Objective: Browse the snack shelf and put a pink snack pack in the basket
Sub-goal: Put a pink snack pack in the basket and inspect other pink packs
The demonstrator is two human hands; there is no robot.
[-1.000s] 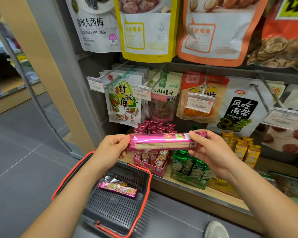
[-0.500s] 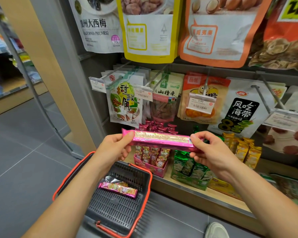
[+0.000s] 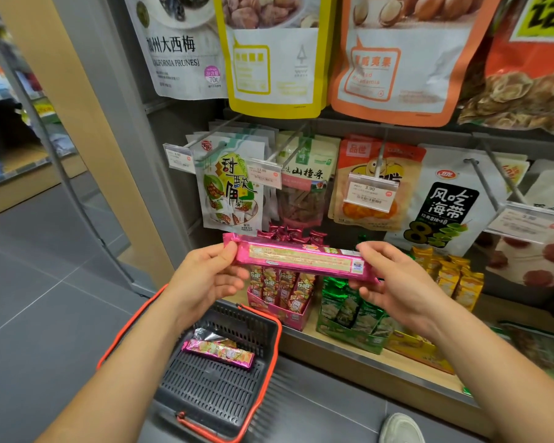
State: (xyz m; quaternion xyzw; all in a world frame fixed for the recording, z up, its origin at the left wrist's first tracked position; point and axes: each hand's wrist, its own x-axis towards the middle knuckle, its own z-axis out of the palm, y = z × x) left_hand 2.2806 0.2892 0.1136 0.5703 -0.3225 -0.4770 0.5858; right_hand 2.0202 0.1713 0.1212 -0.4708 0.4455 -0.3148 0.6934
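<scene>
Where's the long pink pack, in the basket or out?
Out. The left hand and right hand hold the pink pack by its ends, clear of the basket; another pack lies inside.

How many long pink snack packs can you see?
2. One pink pack is held by the left hand and right hand; a second pack lies in the basket. A silvery wrapper behind it may be another.
</scene>
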